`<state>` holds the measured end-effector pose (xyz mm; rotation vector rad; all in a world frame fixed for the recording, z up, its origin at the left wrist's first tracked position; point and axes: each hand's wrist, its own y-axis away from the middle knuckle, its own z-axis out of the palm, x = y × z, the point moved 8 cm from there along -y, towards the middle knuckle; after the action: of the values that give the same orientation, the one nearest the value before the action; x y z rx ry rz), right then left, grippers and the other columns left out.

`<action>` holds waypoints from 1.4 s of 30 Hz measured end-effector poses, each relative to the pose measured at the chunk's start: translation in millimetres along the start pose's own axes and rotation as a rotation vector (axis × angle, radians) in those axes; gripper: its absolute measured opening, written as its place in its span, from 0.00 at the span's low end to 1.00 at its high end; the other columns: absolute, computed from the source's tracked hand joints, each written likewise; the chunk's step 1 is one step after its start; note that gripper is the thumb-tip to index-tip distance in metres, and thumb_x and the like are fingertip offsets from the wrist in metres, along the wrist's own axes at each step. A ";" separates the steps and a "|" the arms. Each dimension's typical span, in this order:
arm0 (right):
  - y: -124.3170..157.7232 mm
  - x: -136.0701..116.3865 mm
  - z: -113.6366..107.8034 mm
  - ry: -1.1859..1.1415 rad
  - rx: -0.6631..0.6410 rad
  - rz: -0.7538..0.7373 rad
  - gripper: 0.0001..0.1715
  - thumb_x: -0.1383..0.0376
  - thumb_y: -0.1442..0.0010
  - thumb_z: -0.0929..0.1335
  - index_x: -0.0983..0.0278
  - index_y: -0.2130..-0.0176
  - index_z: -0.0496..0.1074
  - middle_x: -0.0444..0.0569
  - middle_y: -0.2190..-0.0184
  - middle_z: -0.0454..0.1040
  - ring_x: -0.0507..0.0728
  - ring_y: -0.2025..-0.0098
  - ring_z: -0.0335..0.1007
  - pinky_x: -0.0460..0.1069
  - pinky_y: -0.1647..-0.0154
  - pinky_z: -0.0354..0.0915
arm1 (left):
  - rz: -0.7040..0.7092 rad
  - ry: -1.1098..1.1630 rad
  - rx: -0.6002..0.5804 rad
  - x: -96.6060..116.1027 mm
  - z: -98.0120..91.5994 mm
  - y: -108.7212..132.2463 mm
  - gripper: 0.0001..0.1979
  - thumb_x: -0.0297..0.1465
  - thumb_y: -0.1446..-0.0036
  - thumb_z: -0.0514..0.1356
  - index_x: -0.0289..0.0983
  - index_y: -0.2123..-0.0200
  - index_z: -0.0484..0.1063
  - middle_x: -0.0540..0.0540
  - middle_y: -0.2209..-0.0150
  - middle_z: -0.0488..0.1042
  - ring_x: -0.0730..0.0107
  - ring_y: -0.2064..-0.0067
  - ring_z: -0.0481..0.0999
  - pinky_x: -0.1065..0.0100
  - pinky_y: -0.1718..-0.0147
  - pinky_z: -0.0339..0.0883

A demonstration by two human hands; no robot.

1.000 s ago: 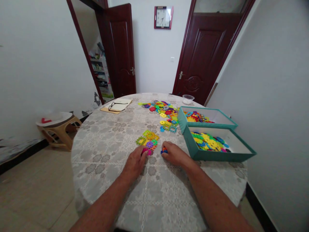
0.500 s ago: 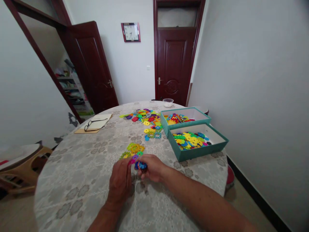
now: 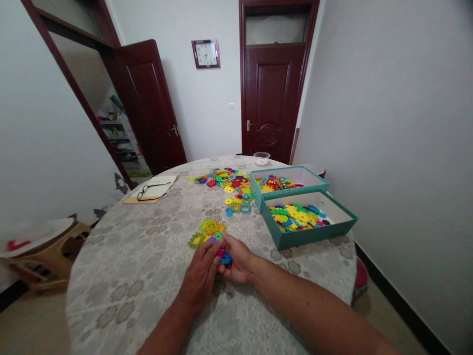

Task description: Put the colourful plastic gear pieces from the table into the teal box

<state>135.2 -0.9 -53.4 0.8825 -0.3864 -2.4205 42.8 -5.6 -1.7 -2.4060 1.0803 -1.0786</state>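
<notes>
Close to the table's near middle, my left hand (image 3: 203, 268) and my right hand (image 3: 237, 259) meet around a few small plastic pieces. A blue notched disc (image 3: 225, 259) shows in the curl of my right fingers. Beside it a pink disc (image 3: 219, 253) sits between the two hands, under my left fingertips. Just beyond my fingers lies a joined cluster of yellow and lime gear-like pieces (image 3: 213, 227), with a green piece (image 3: 218, 236) and a purple one at its near end. My fingers partly cover where these pieces meet.
Two teal boxes (image 3: 310, 240) hold many coloured discs at the right. A heap of loose pieces (image 3: 221, 178) lies further back. Glasses (image 3: 148, 190) rest on a notebook (image 3: 168, 181) at the left. A clear bowl (image 3: 261, 158) stands at the far edge of the patterned tablecloth (image 3: 148, 266).
My left hand has come in against my right, its fingers now over the pieces. The blue disc has turned to show its flat face. The whole view has shifted slightly.
</notes>
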 end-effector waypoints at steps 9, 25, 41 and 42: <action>9.8 -13.9 5.9 0.166 -0.033 -0.158 0.12 0.60 0.39 0.72 0.65 0.59 0.71 0.43 0.72 0.74 0.46 0.81 0.63 0.39 0.85 0.53 | -0.140 0.057 0.091 0.7 -10.8 1.5 0.26 0.37 0.29 0.52 0.42 0.30 0.59 0.41 0.36 0.71 0.58 0.36 0.73 0.56 0.38 0.69; 202.9 -214.0 -49.1 1.564 1.227 -1.270 0.18 0.56 0.36 0.64 0.64 0.56 0.75 0.59 0.59 0.78 0.65 0.56 0.72 0.59 0.50 0.66 | -0.276 -0.113 0.323 -31.4 -43.4 4.4 0.15 0.27 0.35 0.53 0.39 0.49 0.72 0.40 0.50 0.74 0.56 0.45 0.73 0.53 0.41 0.67; 179.1 -174.2 -0.6 1.647 0.999 -1.591 0.14 0.66 0.33 0.61 0.64 0.56 0.75 0.56 0.57 0.78 0.63 0.50 0.73 0.60 0.41 0.66 | -0.260 -0.314 0.156 -32.2 -18.1 -0.2 0.20 0.33 0.38 0.63 0.42 0.43 0.74 0.38 0.38 0.67 0.49 0.36 0.66 0.47 0.35 0.62; 170.3 -162.6 9.3 1.651 0.896 -1.600 0.14 0.67 0.32 0.62 0.63 0.55 0.75 0.55 0.56 0.78 0.63 0.49 0.73 0.60 0.41 0.67 | -0.268 -0.351 0.117 -31.2 -14.0 -1.2 0.21 0.35 0.39 0.64 0.42 0.42 0.74 0.38 0.35 0.65 0.47 0.34 0.64 0.46 0.34 0.60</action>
<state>299.0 -47.2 109.5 4.0345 0.0610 -0.9617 19.5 18.7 -7.6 -2.5644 0.5774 -0.7269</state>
